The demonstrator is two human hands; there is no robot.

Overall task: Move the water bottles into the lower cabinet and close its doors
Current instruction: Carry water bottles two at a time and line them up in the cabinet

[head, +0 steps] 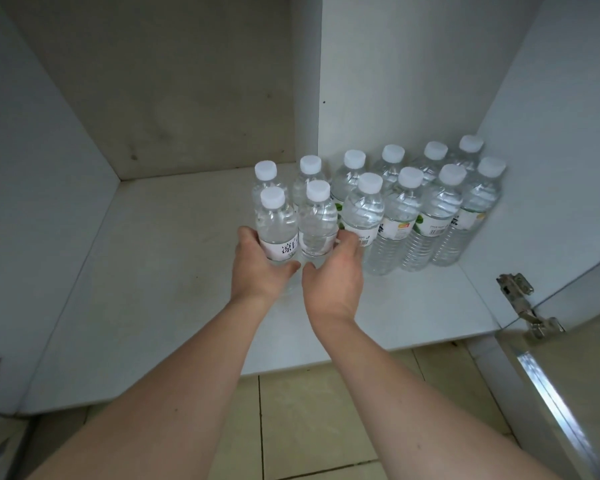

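At frame centre, the left hand [257, 263] and right hand [329, 271] each grip 1 of 2 bottles [297, 225] on the cabinet floor [153, 271]; set them down flush against the row, then release gently

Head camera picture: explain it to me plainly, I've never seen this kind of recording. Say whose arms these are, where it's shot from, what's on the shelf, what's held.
No machine here: a person wears a camera on the head, looking down at their own bare arms. They reach into an open lower cabinet. On its floor stand two rows of clear, white-capped water bottles. The left hand grips a front bottle with a pale label. The right hand curls round the bottle beside it. The right cabinet door hangs open on its hinge.
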